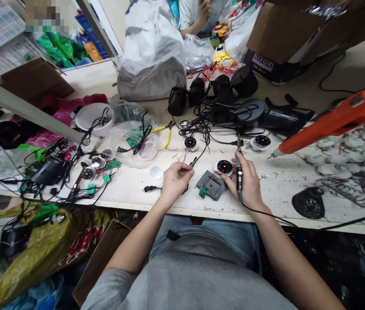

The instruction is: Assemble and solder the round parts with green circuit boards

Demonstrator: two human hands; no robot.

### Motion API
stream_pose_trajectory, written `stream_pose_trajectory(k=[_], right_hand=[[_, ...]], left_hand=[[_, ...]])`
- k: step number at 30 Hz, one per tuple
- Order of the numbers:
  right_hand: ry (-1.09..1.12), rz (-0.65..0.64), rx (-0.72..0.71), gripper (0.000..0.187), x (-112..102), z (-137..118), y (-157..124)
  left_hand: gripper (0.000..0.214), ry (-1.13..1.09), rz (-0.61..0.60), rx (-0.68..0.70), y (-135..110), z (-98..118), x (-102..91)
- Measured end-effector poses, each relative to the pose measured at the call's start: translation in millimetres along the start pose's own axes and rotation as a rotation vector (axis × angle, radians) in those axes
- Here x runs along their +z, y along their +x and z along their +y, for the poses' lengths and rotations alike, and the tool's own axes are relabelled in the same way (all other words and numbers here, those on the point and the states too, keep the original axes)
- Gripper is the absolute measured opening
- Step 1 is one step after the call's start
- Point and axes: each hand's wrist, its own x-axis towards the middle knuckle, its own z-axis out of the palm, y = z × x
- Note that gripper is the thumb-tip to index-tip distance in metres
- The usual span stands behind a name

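Over the bench's front part, my left hand (176,181) pinches the end of a thin black cable (194,162) between thumb and fingertips. My right hand (249,183) is wrapped round the dark handle of what looks like a soldering iron (239,177), tip pointing away from me, cord trailing from its lower end. Beside my right thumb is a round white part with a black slotted disc (224,166). It rests by a dark grey square plastic housing (213,189), and a small green circuit board (203,191) lies on that housing's left side. A black plug (150,188) lies left of my left hand.
An orange electric screwdriver (334,120) juts in from the right, above many white round parts (334,159). Yellow-handled pliers (168,134), tangled black cables (201,118) and black housings (223,86) lie behind. Another person's hand (204,10) shows across the bench.
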Motion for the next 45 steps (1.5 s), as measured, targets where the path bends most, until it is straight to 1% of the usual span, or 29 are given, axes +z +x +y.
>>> stream_pose_trajectory(k=[5, 9, 10, 14, 15, 16, 18, 21, 23, 25, 27, 29, 33, 36, 38, 40, 42, 45], right_hand=[[0.007, -0.009, -0.005, 0.069, -0.3, 2.2, 0.8], [-0.020, -0.006, 0.010, 0.067, -1.3, 4.1, 2.5], [-0.027, 0.002, 0.014, 0.068, -1.2, 4.2, 2.8], [-0.031, 0.022, 0.002, 0.066, 0.5, 3.6, 3.9], [-0.033, 0.022, 0.000, 0.066, 0.8, 3.3, 4.1], [-0.037, 0.022, -0.002, 0.065, 0.7, 2.9, 4.2], [-0.051, 0.022, -0.009, 0.066, -1.1, 1.0, 3.6], [-0.077, 0.046, -0.034, 0.068, -8.2, -6.8, -0.8], [-0.093, 0.091, -0.031, 0.069, -13.8, -15.9, -7.1], [-0.088, 0.128, -0.022, 0.068, -17.6, -26.7, -15.9], [-0.062, 0.130, -0.028, 0.067, -18.6, -36.9, -26.1], [-0.033, 0.109, -0.047, 0.067, -17.0, -44.4, -35.6], [-0.011, 0.072, -0.047, 0.067, -11.7, -50.6, -48.2], [-0.017, 0.073, -0.041, 0.066, -9.4, -53.1, -51.5], [-0.015, 0.094, -0.054, 0.066, -8.1, -56.0, -51.5], [0.000, 0.108, -0.068, 0.065, -5.9, -59.6, -50.3], [0.020, 0.095, -0.073, 0.065, -2.7, -62.6, -48.4], [0.034, 0.063, -0.058, 0.065, 2.3, -64.7, -45.8]], left_hand=[[0.002, 0.035, -0.029, 0.023, 9.2, 1.5, -3.0], [0.002, 0.112, -0.056, 0.073, 13.6, 9.2, -4.5], [0.005, 0.128, -0.090, 0.082, 11.0, 11.9, -3.8], [0.038, 0.167, -0.331, 0.092, -12.2, 18.0, 5.3], [0.041, 0.153, -0.368, 0.093, -18.1, 16.9, 8.5], [0.041, 0.126, -0.380, 0.090, -22.9, 14.6, 11.7], [0.033, 0.039, -0.335, 0.055, -28.3, 7.5, 17.4], [0.018, -0.131, -0.231, -0.072, -28.7, -3.6, 24.5], [0.017, -0.238, -0.183, -0.158, -28.0, -7.9, 28.7], [0.018, -0.256, -0.137, -0.172, -28.6, -9.1, 31.9], [0.014, -0.155, -0.106, -0.102, -30.3, -8.5, 33.2], [0.013, -0.015, -0.124, -0.009, -32.3, -8.0, 32.5], [0.024, 0.172, -0.184, 0.112, -35.8, -11.3, 28.4], [0.034, 0.249, -0.161, 0.190, -38.5, -15.2, 25.7], [0.041, 0.283, -0.150, 0.221, -39.6, -16.3, 24.2], [0.045, 0.312, -0.170, 0.235, -39.8, -15.8, 23.0], [0.043, 0.337, -0.191, 0.241, -39.9, -14.6, 22.5], [0.040, 0.352, -0.186, 0.252, -44.0, -13.2, 23.6]])
